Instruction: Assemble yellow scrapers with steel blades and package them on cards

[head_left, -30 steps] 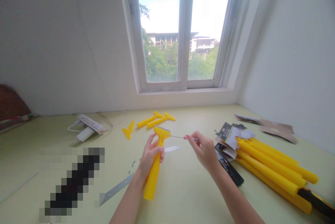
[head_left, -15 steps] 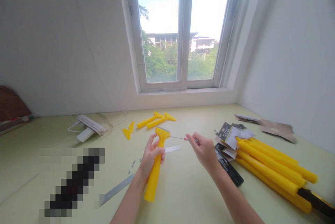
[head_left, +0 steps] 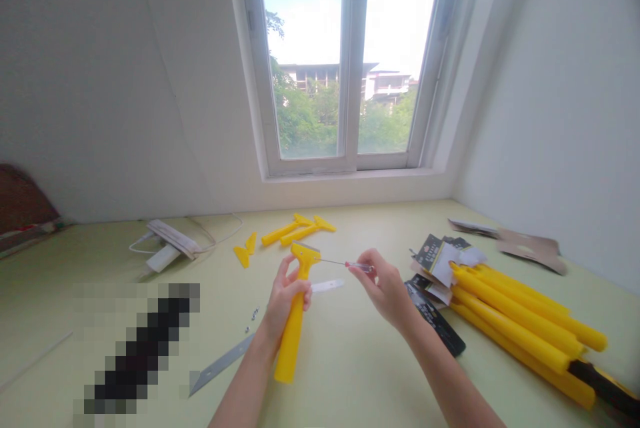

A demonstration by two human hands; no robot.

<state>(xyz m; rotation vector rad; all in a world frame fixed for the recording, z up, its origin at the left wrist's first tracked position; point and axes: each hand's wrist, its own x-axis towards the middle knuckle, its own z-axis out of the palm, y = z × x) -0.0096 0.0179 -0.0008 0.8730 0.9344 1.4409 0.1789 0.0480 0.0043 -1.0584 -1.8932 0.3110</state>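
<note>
My left hand (head_left: 285,295) is closed around the handle of a yellow scraper (head_left: 291,341), its head tilted up and away from me. A metal blade edge shows along the top of that head. My right hand (head_left: 381,285) grips a thin screwdriver (head_left: 359,267) with a clear and red handle. The screwdriver's shaft points left, and its tip meets the side of the scraper head. Beyond my left hand lies a pale metal blade (head_left: 327,286) on the table. A longer grey blade (head_left: 223,365) rests left of my left forearm, near several small screws or nuts (head_left: 254,314).
Two yellow scrapers (head_left: 295,231) and small yellow pieces (head_left: 242,256) lie farther back. At right is a pile of yellow handles (head_left: 520,308) with black cards (head_left: 435,321). Brown packaging (head_left: 533,251) lies behind. A power strip (head_left: 173,239) with cables sits back left. A blurred dark object (head_left: 145,348) lies at left.
The scraper head and both hands have shifted slightly left. My right fingers have changed position on the screwdriver, and more of its handle shows. The tip stays at the scraper head.
</note>
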